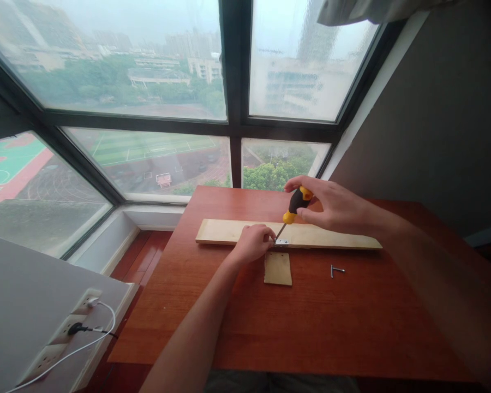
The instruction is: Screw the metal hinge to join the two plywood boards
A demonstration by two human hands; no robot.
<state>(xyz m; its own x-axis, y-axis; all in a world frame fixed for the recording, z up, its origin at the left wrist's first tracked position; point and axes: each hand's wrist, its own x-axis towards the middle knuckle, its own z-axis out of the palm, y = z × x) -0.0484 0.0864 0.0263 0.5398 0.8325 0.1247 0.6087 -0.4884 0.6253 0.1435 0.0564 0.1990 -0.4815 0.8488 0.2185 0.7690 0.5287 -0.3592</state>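
Observation:
My right hand [327, 203] is wrapped round the black and yellow handle of a screwdriver [297, 205], which leans with its tip down and to the left. That tip meets a small metal hinge or bracket [282, 242] at the near edge of a long pale wooden board [327, 235]. Beside the tip, my left hand [253, 241] rests on the board with its fingers pinched together; whatever they hold is too small to make out. Just in front of the bracket lies a small wooden piece [277, 269] with a hole or two near its far edge.
Two screws [337, 270] lie on the reddish-brown table [294, 327], right of the small wooden piece. Windows [147, 158] stand behind the table, and a grey wall [425, 120] rises at the right. Wall sockets with a white cable [112, 314] are at the lower left.

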